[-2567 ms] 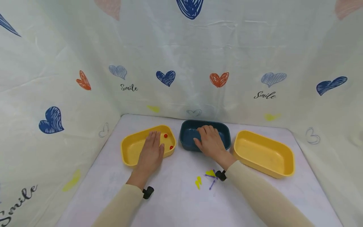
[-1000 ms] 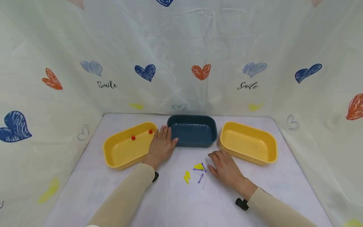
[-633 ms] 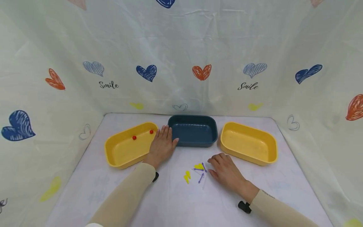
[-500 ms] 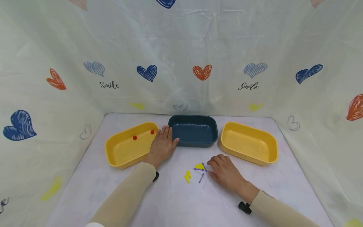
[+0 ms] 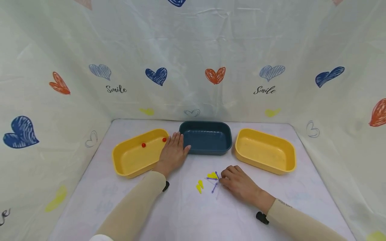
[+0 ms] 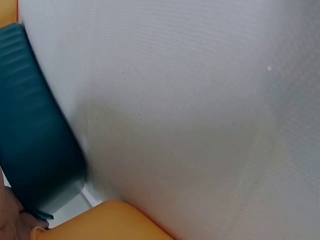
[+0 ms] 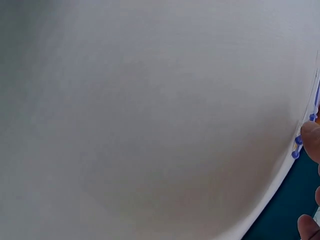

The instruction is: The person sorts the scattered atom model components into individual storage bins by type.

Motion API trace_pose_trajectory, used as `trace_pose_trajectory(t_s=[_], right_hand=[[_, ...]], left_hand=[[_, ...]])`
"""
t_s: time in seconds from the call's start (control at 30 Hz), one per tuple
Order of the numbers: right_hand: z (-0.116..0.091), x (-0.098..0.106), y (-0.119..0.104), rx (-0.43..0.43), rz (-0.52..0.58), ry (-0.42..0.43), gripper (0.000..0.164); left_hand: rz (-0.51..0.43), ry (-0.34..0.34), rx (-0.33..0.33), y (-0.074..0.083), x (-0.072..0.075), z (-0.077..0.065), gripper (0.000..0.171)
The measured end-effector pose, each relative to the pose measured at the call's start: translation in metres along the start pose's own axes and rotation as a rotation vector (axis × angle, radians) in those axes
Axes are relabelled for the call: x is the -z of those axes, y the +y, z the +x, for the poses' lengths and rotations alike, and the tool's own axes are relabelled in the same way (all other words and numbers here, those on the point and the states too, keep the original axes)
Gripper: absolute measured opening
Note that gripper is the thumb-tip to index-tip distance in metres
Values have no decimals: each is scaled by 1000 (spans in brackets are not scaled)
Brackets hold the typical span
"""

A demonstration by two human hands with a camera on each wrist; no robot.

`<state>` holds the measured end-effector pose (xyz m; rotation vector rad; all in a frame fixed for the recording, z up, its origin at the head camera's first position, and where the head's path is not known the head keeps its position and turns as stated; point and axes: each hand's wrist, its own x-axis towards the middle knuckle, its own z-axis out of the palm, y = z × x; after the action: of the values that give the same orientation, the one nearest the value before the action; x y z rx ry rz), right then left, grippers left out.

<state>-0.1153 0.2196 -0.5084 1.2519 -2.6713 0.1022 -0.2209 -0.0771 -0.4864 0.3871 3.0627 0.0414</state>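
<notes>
My left hand point(image 5: 172, 154) lies with straight fingers over the right end of the left yellow tray point(image 5: 122, 167) and against the dark blue tray point(image 5: 208, 151). My right hand point(image 5: 239, 182) is low over the table, its thumb and index finger together at the end of a small purple stick with knobbed ends point(image 5: 216, 174). In the right wrist view the thumb point(image 7: 312, 140) lies against small purple knobbed pieces point(image 7: 296, 150); the grip is partly cut off. More purple sticks point(image 5: 214, 188), yellow teardrop-shaped pieces point(image 5: 199, 187) and faint clear strips lie beside that hand.
Two small red balls point(image 5: 143, 145) sit in the left yellow tray. Another yellow tray point(image 5: 262, 164) stands at the right, beyond my right hand. A white curtain point(image 5: 187, 40) printed with hearts hangs behind and at both sides of the table.
My right hand has come from over the blue tray down to the small pieces, and its thumb and index finger have closed together. My left hand moved right, then stayed still.
</notes>
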Motion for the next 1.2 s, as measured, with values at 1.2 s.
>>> trace_pose_trajectory(t_s=[1.2], right_hand=[[-1,18,31,-36,-241,53,21]], left_hand=[[-8,12,-9,0,-3,2,78]])
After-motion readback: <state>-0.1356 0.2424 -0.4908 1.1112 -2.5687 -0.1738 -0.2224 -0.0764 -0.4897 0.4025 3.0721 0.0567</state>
